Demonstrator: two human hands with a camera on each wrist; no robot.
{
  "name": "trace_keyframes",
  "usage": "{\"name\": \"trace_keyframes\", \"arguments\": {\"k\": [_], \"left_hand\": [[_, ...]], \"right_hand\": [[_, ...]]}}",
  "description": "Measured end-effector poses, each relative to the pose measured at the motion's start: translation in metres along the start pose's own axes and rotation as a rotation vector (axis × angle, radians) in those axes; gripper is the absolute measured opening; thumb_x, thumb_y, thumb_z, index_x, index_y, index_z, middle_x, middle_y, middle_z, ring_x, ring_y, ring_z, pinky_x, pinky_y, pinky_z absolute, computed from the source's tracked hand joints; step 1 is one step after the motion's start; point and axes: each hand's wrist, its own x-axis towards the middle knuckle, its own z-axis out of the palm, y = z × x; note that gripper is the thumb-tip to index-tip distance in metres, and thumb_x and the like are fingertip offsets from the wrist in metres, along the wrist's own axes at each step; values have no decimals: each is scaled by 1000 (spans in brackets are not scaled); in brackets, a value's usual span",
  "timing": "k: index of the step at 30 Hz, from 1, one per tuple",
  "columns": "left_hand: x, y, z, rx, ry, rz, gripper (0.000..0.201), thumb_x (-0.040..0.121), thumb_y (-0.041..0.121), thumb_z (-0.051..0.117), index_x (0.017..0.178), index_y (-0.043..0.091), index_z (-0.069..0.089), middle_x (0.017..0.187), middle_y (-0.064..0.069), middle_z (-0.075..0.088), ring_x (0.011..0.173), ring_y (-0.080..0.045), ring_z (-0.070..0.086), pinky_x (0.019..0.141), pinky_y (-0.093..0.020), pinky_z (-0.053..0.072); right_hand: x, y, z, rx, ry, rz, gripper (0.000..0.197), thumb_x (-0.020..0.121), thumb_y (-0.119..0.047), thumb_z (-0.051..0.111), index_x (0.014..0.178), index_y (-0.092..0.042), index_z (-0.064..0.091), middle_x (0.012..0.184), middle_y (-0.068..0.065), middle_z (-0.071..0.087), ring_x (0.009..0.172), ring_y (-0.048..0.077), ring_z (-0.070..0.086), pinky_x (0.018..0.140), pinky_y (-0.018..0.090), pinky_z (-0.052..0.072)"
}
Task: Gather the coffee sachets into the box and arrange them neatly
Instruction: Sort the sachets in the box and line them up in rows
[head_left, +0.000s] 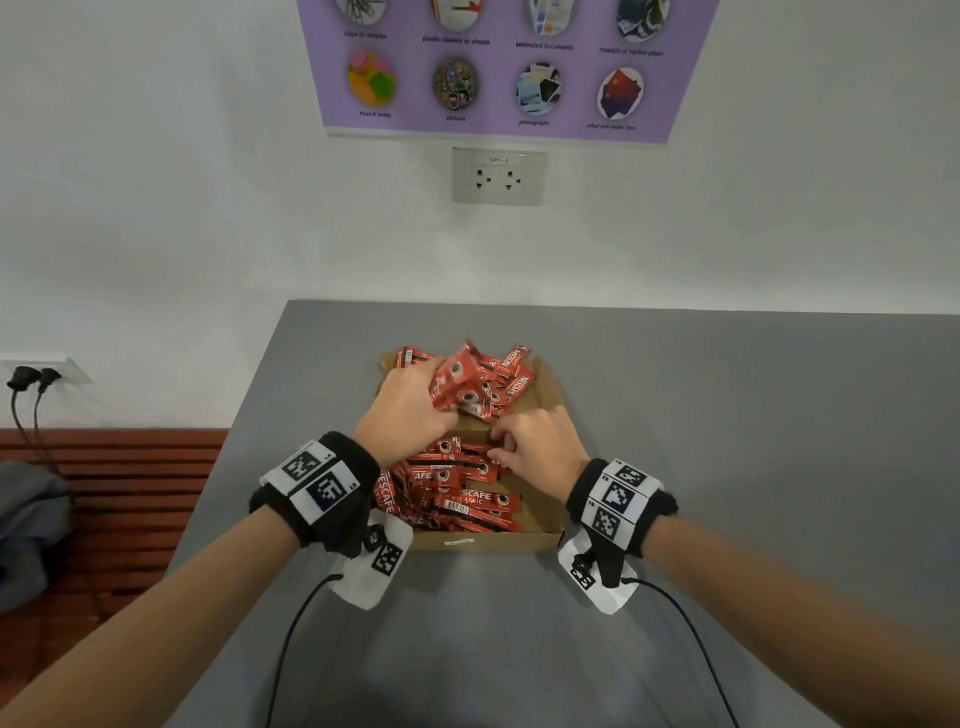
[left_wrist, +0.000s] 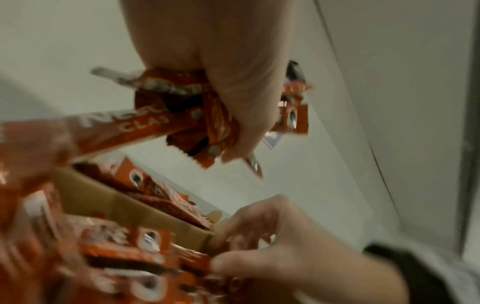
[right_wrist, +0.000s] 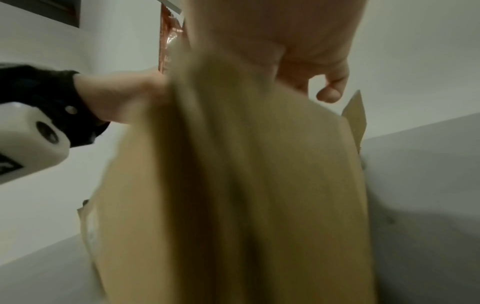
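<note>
L hand (head_left: 402, 410) grip holds sachet bunch (head_left: 465, 387) over box (head_left: 545, 532); R hand (head_left: 537, 447) fingers curled on sachets, grip unclear. R wrist view blurred.

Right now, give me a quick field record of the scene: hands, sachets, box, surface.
left hand: grips a bunch of red sachets above the box's far half
right hand: fingers curled at the box's middle divider, touching sachets there; grip unclear
box: open cardboard, two compartments
near compartment: loose sachets, untidy
far compartment: more sachets, jumbled
surface: grey table
</note>
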Motion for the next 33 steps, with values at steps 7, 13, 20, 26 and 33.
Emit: {"name": "trace_keyframes", "arguments": {"k": [7,13,20,26,33], "left_hand": [[-2,-12,7,225,-392,-17,25,78,7,69,97,16,55,91,3,64,72,-6,61,61,-16,49],[-9,-17,13,349,-547,66,44,76,20,70,118,18,56,110,5,64,94,-10,62,84,-25,52],[-11,-15,15,445,-589,128,45,81,26,67,123,16,55,117,1,56,98,-14,59,86,-24,50],[-10,-22,22,484,-609,89,47,79,32,69,121,15,55,124,2,48,103,-15,55,95,-27,45],[-11,-29,23,489,-597,124,54,80,38,69,127,16,53,139,2,41,121,-15,47,109,-28,34]], "right_hand": [[1,-1,-9,186,-95,-111,16,91,-16,58,95,-6,70,94,8,69,84,19,62,79,32,48],[-4,18,-14,-40,-6,-41,18,89,-31,60,100,-20,67,109,-1,58,104,17,46,86,31,36],[-7,16,-5,-250,-92,-3,42,82,-51,61,105,-16,66,113,2,51,108,22,43,87,38,33],[-5,9,-3,-245,-134,-19,38,81,-49,63,101,-17,68,111,2,46,108,22,39,88,39,31],[-3,17,-9,-241,-136,-58,30,94,-39,48,106,-20,68,112,0,49,106,19,41,88,39,31]]}}
